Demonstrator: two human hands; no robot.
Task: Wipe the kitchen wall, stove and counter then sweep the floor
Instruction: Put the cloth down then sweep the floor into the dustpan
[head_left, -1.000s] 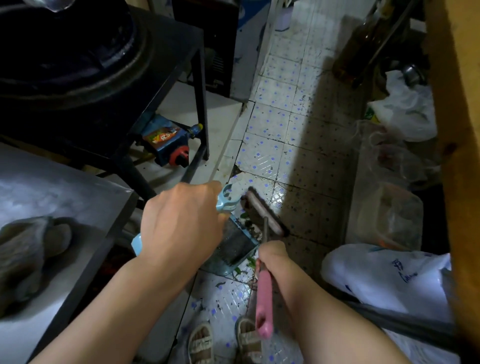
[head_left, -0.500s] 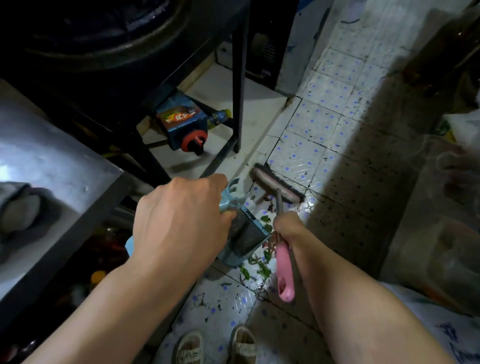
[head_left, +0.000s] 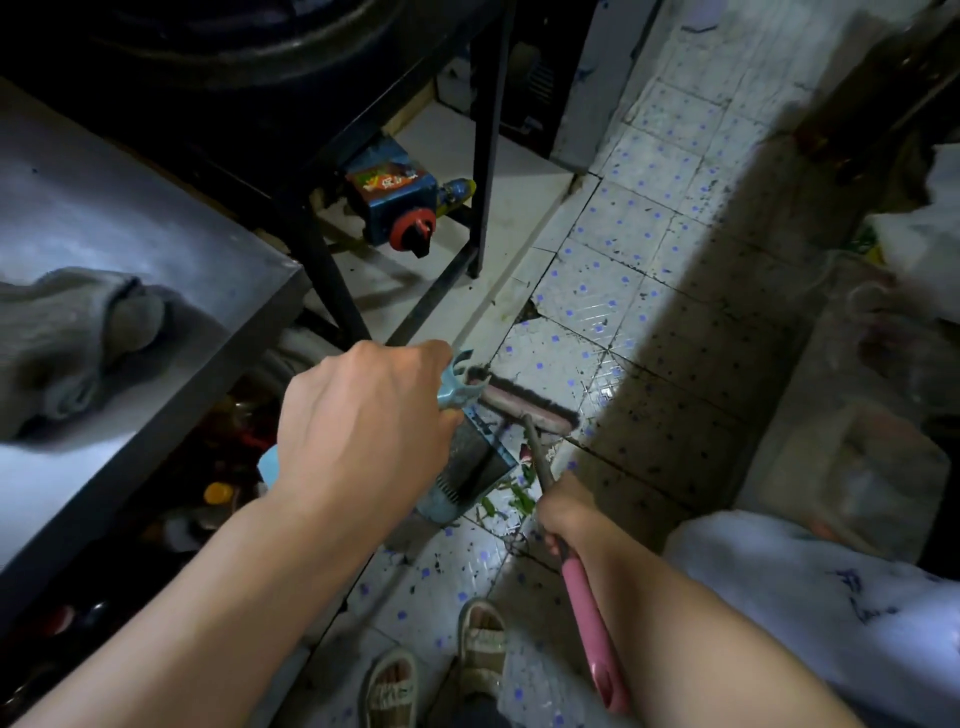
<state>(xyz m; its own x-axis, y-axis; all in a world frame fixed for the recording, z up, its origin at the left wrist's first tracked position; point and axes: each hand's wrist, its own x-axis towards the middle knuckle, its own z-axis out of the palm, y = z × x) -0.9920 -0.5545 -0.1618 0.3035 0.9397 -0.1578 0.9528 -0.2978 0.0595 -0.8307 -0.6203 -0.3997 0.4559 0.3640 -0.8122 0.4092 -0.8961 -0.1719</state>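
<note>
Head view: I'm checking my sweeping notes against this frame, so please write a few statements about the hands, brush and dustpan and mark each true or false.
1. The left hand holds the blue dustpan by its handle. True.
2. The right hand holds a pink-handled brush. True.
3. The brush head rests on the metal counter. False: it is down at the tiled floor, just beyond the dustpan's mouth.
4. Green scraps lie on the floor beside the dustpan. True.
5. A grey cloth hangs from the brush handle. False: it lies on the counter.
6. The person is barefoot. False: sandals are on both feet.
</note>
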